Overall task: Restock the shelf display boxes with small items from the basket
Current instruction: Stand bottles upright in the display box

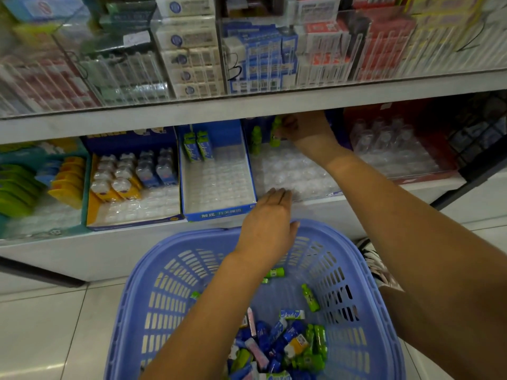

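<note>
On the lower shelf [82, 253] stand five display boxes in a row. The first, a teal box [41, 215] at the far left, holds green and yellow packs that are too crowded to count. The second, a yellow-and-blue box [131, 224], carries white figures and blue ones at its back, over a bare clear tray. The third, a blue box [219, 213], has just two green-and-blue cartons [205, 145] standing upright at its rear left corner. The fourth box [296, 174] holds two green bottles: one green bottle [255, 144] stands alone at the back, and the right hand [306, 130] pinches the top of the second green bottle [275, 133] just beside it. The fifth, a red box [356, 112], is packed with clear bottles. Below, one purple basket [175, 242] sits on the tiled floor. The left hand [270, 218] reaches over the basket's far rim with its fingers straight and pressed together, holding nothing, its tips near the shelf edge. In the basket two green bottles lie apart on the far wall, one white-and-blue carton [292, 314] lies nearer, and a heap of blue, green, pink and yellow items [277, 344] fills the bottom, too tangled to count.
</note>
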Demonstrator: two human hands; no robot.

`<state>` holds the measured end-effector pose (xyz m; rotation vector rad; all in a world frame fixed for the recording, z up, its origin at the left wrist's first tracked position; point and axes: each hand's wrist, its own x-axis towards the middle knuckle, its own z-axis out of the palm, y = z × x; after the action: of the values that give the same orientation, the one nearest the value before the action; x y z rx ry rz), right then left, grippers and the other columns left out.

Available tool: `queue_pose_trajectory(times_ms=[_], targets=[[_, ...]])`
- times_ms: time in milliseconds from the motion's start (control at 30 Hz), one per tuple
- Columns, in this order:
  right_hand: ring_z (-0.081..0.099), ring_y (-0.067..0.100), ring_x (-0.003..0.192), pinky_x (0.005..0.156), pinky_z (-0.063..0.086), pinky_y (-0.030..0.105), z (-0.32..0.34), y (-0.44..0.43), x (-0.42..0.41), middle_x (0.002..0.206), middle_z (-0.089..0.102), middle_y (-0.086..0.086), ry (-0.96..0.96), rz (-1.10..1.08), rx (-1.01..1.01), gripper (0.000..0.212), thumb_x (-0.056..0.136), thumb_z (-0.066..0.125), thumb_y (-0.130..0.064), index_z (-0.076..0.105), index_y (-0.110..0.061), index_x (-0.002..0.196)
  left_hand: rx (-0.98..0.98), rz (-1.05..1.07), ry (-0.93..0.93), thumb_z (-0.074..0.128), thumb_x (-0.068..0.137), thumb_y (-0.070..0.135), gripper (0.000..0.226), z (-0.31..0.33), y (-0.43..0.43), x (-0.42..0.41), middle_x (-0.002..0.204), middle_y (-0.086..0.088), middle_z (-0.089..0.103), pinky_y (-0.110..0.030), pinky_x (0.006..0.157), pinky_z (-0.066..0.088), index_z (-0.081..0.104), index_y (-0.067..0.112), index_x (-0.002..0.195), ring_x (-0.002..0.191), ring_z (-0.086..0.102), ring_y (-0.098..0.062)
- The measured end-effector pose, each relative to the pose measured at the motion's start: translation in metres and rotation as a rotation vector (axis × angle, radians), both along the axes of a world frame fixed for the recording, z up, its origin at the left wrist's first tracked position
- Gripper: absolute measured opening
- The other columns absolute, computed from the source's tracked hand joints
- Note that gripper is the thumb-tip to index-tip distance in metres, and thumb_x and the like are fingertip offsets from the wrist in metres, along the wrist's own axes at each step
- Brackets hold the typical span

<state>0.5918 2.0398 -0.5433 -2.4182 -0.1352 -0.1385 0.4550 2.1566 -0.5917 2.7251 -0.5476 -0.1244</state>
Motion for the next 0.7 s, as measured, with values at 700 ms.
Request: queue_pose_trajectory(times_ms=[700], targets=[[0.057,0.027,0.112,0.092,0.043,0.027,-0.015,0.015,0.022,0.121,0.062,0.015,0.126,0.059,-0.226,0.033,0.088,0.06,-0.014,0.059,-0.007,0.121,-0.006,-0.03,0.008,0.048,0.097,0.032,0.067,-0.007,0.003,0.006,0.158,-0.007,0.018,-0.025,0.116,0.01,0.016,0.008,0.151,0.146,0.013,-0.02]])
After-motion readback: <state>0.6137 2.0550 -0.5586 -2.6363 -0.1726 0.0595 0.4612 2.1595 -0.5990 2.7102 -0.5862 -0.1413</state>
